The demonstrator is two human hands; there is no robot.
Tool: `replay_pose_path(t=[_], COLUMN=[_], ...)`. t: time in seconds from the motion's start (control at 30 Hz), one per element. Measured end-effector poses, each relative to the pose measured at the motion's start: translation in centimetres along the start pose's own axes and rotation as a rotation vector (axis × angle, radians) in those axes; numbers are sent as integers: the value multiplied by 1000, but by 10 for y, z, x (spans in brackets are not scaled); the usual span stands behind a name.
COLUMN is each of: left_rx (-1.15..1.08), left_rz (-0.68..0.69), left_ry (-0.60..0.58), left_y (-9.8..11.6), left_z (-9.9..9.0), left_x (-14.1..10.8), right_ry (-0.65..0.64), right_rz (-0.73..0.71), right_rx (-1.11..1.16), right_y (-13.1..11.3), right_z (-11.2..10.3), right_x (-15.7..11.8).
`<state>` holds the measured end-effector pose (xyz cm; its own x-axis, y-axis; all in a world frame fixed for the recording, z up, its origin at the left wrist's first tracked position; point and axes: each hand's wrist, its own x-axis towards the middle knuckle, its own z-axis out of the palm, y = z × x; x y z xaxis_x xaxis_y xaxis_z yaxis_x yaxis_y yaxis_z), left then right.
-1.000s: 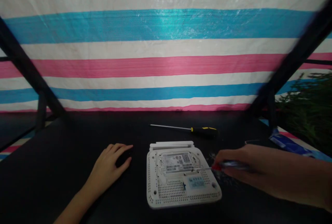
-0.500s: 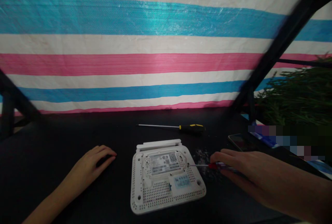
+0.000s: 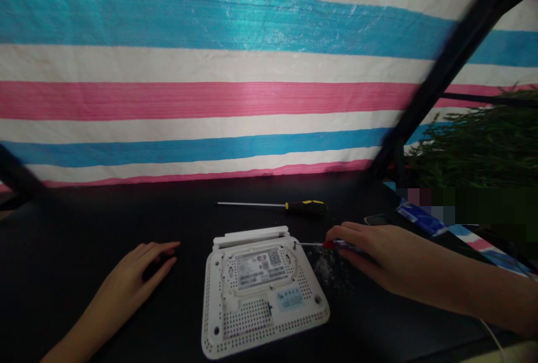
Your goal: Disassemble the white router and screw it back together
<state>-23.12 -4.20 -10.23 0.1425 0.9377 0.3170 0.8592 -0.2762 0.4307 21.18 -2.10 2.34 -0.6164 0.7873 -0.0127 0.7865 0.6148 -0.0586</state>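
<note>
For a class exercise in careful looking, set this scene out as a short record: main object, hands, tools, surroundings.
Main object: white perforated device, flat on the dark table, labels facing up
Right hand: grips red-collared screwdriver, tip at the device's far right corner
Left hand: left of the device, apart from it, nothing visible in it
Second tool: yellow-and-black screwdriver, lying beyond the device
Surroundings: striped sheet behind; greenery and blue packet at right

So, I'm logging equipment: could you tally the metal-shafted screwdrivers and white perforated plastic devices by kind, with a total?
Screwdrivers: 2 (black-and-yellow-handled screwdriver; red-collared screwdriver in the right hand)
White perforated plastic device: 1
Total: 3
</note>
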Motion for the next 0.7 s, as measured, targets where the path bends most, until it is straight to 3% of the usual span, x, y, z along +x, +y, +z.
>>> replay_pose_path(t=[0.23,0.4,0.7], left_rx=[6,9,10], left_rz=[4,7,2], left_ry=[12,30,40], left_y=[2,3,5], left_z=[0,0,-1], left_x=[1,3,2], right_ry=[-120,-118,-227], right_rz=[21,27,56], right_rx=[2,-17,-54], right_y=[-5,-6,-15], right_z=[-1,-3,-27], right_x=[2,5,21])
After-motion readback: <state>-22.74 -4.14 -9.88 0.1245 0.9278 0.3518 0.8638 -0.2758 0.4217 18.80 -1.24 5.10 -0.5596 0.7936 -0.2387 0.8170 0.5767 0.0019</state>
